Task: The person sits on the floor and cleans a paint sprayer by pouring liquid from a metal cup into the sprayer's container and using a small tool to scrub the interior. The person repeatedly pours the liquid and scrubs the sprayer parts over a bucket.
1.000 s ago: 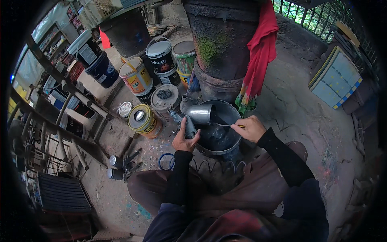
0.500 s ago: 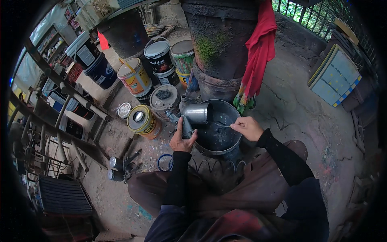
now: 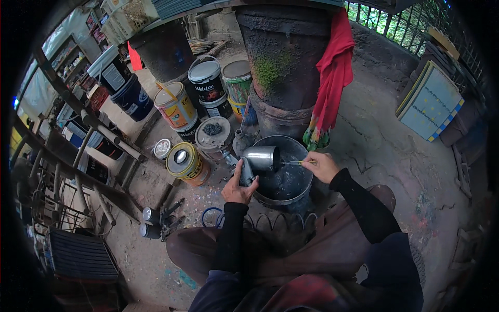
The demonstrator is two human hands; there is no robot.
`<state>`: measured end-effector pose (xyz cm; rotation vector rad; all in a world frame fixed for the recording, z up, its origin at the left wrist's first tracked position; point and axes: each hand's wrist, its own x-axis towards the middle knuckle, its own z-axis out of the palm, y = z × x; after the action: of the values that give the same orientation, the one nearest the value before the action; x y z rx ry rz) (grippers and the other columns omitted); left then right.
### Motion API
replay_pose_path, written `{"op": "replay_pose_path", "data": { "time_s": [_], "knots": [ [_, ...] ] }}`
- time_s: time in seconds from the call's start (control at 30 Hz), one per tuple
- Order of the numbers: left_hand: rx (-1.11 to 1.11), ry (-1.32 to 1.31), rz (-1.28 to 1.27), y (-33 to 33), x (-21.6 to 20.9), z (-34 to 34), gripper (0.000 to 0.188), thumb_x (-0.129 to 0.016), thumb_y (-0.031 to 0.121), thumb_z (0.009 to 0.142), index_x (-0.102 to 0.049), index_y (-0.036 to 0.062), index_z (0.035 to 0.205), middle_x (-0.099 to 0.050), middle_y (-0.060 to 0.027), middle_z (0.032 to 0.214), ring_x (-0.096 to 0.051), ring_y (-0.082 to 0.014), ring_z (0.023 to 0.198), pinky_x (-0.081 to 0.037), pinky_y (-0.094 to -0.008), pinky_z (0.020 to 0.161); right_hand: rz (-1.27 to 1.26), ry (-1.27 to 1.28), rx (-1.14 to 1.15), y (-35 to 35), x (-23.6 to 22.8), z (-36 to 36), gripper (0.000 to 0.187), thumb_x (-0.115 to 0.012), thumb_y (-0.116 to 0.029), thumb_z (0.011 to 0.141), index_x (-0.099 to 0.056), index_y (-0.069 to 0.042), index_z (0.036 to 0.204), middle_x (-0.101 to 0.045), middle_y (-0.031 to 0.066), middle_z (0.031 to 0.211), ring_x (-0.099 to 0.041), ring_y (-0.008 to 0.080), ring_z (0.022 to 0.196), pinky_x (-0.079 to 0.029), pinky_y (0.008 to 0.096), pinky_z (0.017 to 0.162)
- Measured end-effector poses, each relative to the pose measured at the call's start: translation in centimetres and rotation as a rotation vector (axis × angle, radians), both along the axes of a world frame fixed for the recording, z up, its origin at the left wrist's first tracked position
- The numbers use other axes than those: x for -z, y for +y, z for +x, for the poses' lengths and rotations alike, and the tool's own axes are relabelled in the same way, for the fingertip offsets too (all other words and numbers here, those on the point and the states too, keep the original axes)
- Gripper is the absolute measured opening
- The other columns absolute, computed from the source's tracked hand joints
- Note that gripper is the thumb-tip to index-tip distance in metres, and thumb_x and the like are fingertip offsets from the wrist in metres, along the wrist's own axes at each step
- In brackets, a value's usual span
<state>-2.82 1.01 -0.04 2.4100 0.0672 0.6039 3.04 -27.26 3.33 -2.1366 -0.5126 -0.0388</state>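
Observation:
A spray gun with a shiny metal cup [image 3: 261, 157] is tipped on its side above a dark bucket [image 3: 310, 183] of greyish liquid. My left hand [image 3: 237, 186] is wrapped round the gun's grey body [image 3: 246, 170], and the cup's open mouth points right. Between the fingers of my right hand [image 3: 322, 167] is a slim brush-like tool [image 3: 294, 163] with a yellowish handle end. Its tip lies at the cup's mouth; how far it reaches inside cannot be made out.
Paint cans [image 3: 189, 165] and stacked buckets [image 3: 205, 78] stand ahead to the left. Beyond the bucket rises a large mossy pot [image 3: 283, 67] with a red cloth [image 3: 335, 73] hanging beside it. Two small metal cups with spray guns [image 3: 150, 222] lie at the left. A coiled hose [image 3: 265, 222] runs before my legs.
The metal cup has shifted slightly right and down in view. My right hand has moved slightly right, and the tool's yellowish handle end now shows. Both hands keep their holds.

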Motion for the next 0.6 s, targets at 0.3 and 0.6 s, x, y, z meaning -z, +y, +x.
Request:
{"op": "replay_pose_path", "data": {
  "time_s": [0.3, 0.6],
  "knots": [
    [0.023, 0.15, 0.036, 0.2, -0.5, -0.3, 0.074, -0.07, 0.049, 0.069, -0.042, 0.0319, 0.135, -0.067, -0.0179, 0.085, -0.065, -0.0368, 0.077, -0.05, -0.0431, 0.066, -0.103, -0.125, 0.056, -0.8, -1.1, 0.6, 0.015, -0.063, -0.019, 0.082, -0.062, -0.004, 0.082, -0.064, 0.0153, 0.076, -0.062, 0.0339, 0.075, -0.047, 0.0406, 0.064],
    [-0.026, 0.178, 0.127, 0.5, -1.0, -0.2, 0.076, -0.07, 0.049, 0.069, -0.039, 0.033, 0.137, -0.067, -0.0152, 0.085, -0.065, -0.0353, 0.076, -0.05, -0.0429, 0.063, -0.238, 0.008, 0.143, -3.6, 0.0, -0.6, 0.018, -0.063, -0.023, 0.081, -0.064, -0.004, 0.081, -0.064, 0.0148, 0.073, -0.063, 0.0335, 0.071, -0.049, 0.0411, 0.065]
  ]
}}
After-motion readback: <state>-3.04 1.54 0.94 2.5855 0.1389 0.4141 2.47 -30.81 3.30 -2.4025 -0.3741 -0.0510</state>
